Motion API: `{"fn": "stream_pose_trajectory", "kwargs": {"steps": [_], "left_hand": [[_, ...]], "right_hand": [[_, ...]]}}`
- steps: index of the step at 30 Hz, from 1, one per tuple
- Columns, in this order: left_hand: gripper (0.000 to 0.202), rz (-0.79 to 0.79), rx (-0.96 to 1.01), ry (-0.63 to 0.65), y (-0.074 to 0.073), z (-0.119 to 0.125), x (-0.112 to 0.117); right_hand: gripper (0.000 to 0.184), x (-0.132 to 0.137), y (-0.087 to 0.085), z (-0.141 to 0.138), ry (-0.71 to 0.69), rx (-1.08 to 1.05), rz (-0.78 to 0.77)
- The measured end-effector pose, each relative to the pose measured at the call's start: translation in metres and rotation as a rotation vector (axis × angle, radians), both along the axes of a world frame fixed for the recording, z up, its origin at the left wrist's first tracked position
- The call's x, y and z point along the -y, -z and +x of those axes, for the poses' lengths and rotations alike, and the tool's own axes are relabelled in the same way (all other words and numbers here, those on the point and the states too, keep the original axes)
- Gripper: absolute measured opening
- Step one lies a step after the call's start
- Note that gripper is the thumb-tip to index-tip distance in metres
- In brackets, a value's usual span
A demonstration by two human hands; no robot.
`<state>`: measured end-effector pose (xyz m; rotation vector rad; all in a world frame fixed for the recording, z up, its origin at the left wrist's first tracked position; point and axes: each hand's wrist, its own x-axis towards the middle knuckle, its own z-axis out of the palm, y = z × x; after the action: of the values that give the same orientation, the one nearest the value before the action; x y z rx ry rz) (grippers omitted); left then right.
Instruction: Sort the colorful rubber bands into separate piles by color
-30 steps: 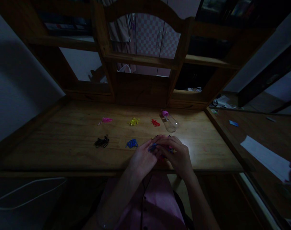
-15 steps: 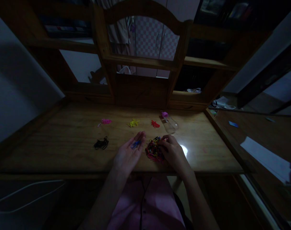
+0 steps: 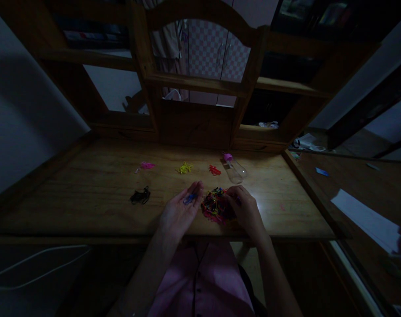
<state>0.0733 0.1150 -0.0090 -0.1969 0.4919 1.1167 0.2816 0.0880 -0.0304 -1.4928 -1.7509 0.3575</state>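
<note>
Pile of small thin pieces in mixed colours [image 3: 215, 209] lies on the wooden bench [image 3: 81, 198], close to the edge where the person sits; the pieces are too small and dark for me to name them surely, but I can see red, yellow, black and pink among them. Just to the left of this pile is the left hand [image 3: 180, 209], with palm turned up and fingers spread almost flat, and on them rest a few blue pieces [image 3: 189, 199]. At the right side of the pile is the right hand [image 3: 243, 204], its fingers bent down over the pieces; whether they pinch one of them I cannot tell, because the hand itself covers this place. Beyond the pile, a small red heap [image 3: 214, 170] lies almost straight ahead, and a clear bottle with a pink cap [image 3: 236, 172] is ahead and a little to the right. A yellow heap [image 3: 185, 167] is ahead and to the left of the pile, and a pink heap [image 3: 147, 165] is farther left. Well to the left of the pile, a black heap [image 3: 140, 195] lies alone.
</note>
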Motion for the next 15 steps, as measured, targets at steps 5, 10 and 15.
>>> {"fn": "stream_pose_trajectory", "kwargs": {"steps": [5,10,15], "left_hand": [[0.034,-0.005,-0.007,-0.003,-0.001,0.001,0.001],[0.036,0.005,-0.019,-0.011,0.004,0.004,0.000],[0.038,0.048,-0.006,0.042,0.005,0.019,0.007]], "right_hand": [[0.014,0.003,-0.009,0.001,0.017,-0.221,-0.067],[0.017,0.001,-0.012,0.002,0.010,-0.485,-0.120],[0.016,0.012,-0.025,-0.009,-0.040,-0.498,-0.123]]}}
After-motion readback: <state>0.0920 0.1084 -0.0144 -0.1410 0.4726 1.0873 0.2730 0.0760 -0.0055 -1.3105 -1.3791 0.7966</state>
